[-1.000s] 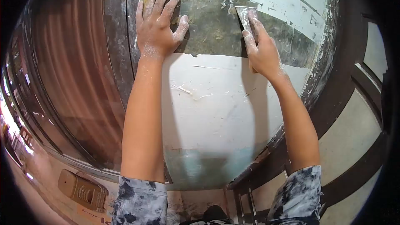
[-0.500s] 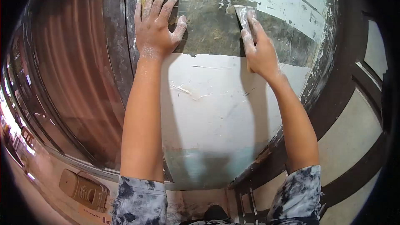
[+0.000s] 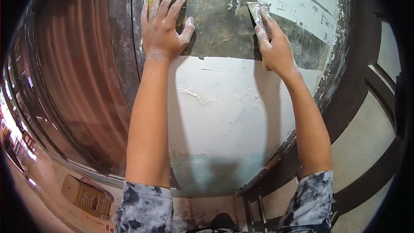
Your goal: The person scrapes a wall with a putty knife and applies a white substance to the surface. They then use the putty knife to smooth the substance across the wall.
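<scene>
My left hand [image 3: 165,28] lies flat with fingers spread on the dark, bare part of the wall panel [image 3: 211,30], near its left edge. White dust coats its fingers and wrist. My right hand [image 3: 278,45] is wrapped around a putty knife [image 3: 257,11], whose wide metal blade meets the panel near the border between the dark patch and the white coating [image 3: 297,0] above. Part of the handle shows below the palm; the rest is hidden by my fingers. Below both hands, a smooth white coating [image 3: 220,103] with a few ridges covers the panel.
A dark frame with a glass pane and reddish curtain [image 3: 82,60] stands at left. Brown stacked chairs [image 3: 88,196] are on the floor at lower left. On the right is a dark-framed panelled door [image 3: 362,133]. White smears mark the panel's right edge [image 3: 338,39].
My right hand and the putty knife have shifted slightly right and up along the panel. The left hand stays pressed in nearly the same place.
</scene>
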{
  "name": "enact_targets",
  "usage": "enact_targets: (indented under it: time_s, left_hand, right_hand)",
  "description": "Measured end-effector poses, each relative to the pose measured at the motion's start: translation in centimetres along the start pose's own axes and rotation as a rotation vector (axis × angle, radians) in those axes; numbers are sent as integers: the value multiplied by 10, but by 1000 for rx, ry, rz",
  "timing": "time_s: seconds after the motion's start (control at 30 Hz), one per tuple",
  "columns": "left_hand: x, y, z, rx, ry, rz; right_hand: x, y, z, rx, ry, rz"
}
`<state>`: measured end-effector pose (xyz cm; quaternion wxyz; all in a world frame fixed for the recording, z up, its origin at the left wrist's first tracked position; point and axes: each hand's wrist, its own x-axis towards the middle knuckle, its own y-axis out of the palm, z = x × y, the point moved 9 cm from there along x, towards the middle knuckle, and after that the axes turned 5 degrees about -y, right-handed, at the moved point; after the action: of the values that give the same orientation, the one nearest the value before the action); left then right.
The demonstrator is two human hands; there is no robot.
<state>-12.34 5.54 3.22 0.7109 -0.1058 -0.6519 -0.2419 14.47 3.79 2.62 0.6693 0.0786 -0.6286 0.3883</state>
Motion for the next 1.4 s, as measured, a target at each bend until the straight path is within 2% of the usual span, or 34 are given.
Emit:
enact_targets:
  time_s: [0.03, 0.1, 0.17, 0.2, 0.23, 0.3, 0.33, 0.5, 0.57, 0.6, 0.63, 0.7, 0.83, 1.03, 1.1, 1.23, 1.27, 1.4]
  left_hand:
    - [0, 0, 1, 8, 0, -4]
    - [1, 0, 1, 5, 0, -2]
    - [1, -1, 1, 4, 1, -4]
    - [0, -1, 1, -4, -1, -10]
    - [0, -1, 1, -14, -3, -14]
    - [0, -1, 0, -7, 1, -12]
    - [0, -1, 0, 2, 4, -11]
    - [1, -1, 1, -3, 2, -11]
    - [1, 1, 1, -3, -1, -5]
    - [0, 1, 1, -2, -1, -4]
    - [0, 0, 1, 1, 1, -3]
    - [0, 0, 2, 11, 2, -3]
    - [1, -1, 0, 2, -10, 3]
    - [-1, -1, -1, 6, -7, -1]
    - [0, -1, 0, 10, -10, -7]
    - [-2, 1, -2, 39, -15, 32]
    - [-4, 1, -2, 32, -17, 41]
    - [-7, 2, -5, 54, -33, 77]
  right_hand:
    - [2, -3, 4, 53, -47, -40]
    - [-5, 3, -6, -15, -8, -33]
    - [-13, 5, -3, -158, -288, -174]
    - [-10, 3, -4, -112, -187, -93]
    - [-6, -3, 6, -111, -186, -95]
    - [0, -2, 2, 48, -11, -16]
    - [2, -1, -3, -38, -90, -61]
    - [-10, 1, -1, -119, -90, -44]
    - [-1, -1, -6, 50, -77, -49]
    - [-2, -1, -4, 77, 20, 3]
    - [-5, 2, -10, 78, 21, 6]
    - [-10, -1, -1, -69, -159, -92]
    - [-5, -1, -7, 61, 56, 64]
    - [-11, -5, -2, -86, -218, -109]
    - [-4, -5, -11, -30, -69, 4]
    - [-12, 1, -13, -8, 70, 78]
    - [-15, 1, -15, -59, -40, 17]
    - [-6, 0, -15, -85, -70, 34]
